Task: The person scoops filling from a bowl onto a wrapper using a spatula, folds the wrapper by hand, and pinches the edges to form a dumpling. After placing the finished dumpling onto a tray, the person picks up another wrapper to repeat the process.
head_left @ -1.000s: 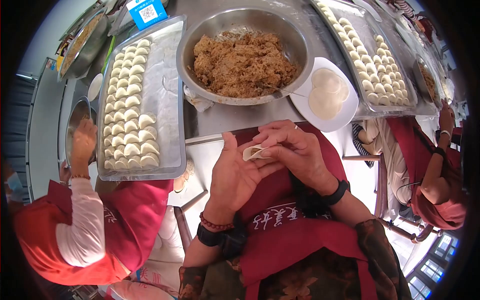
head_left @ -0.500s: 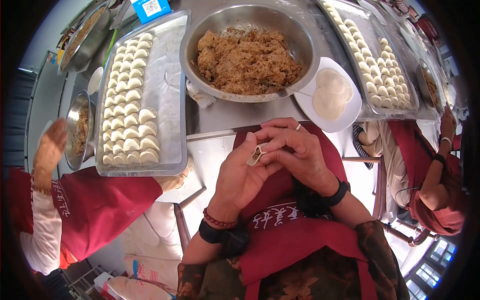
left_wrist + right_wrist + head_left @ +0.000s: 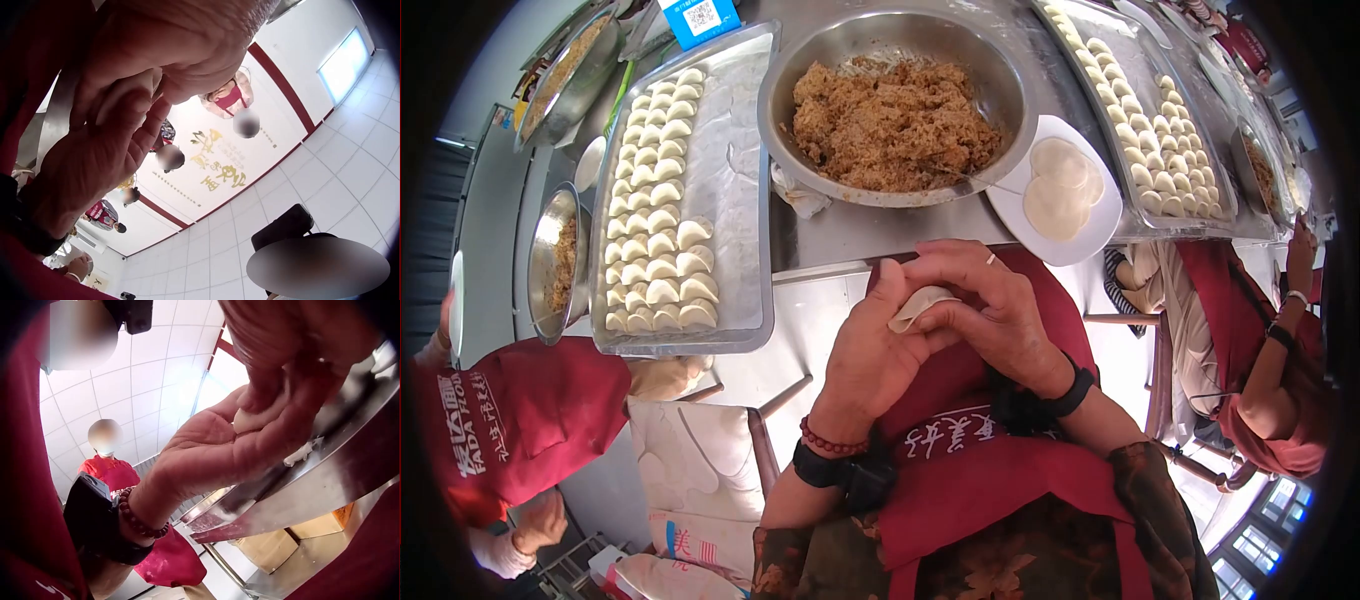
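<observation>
I log one white wall [image 3: 281,119] with gold lettering [image 3: 231,177] and dark red trim [image 3: 284,90], below a ceiling [image 3: 209,256] of pale square tiles. Furniture on my feed: one steel table [image 3: 845,238], wooden chairs [image 3: 1162,370]. Multi-paned windows [image 3: 1264,540] glow at the head view's lower right; the pale floor [image 3: 1120,360] is brightly lit.

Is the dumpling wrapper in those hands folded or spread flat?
Folded. The dumpling wrapper makes a half-moon between left hand and right hand; whether it's sealed, I can't tell.

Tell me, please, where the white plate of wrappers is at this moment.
In the head view, the white plate is right of centre at the near edge of the metal table, between the filling bowl and the right dumpling tray.
</observation>
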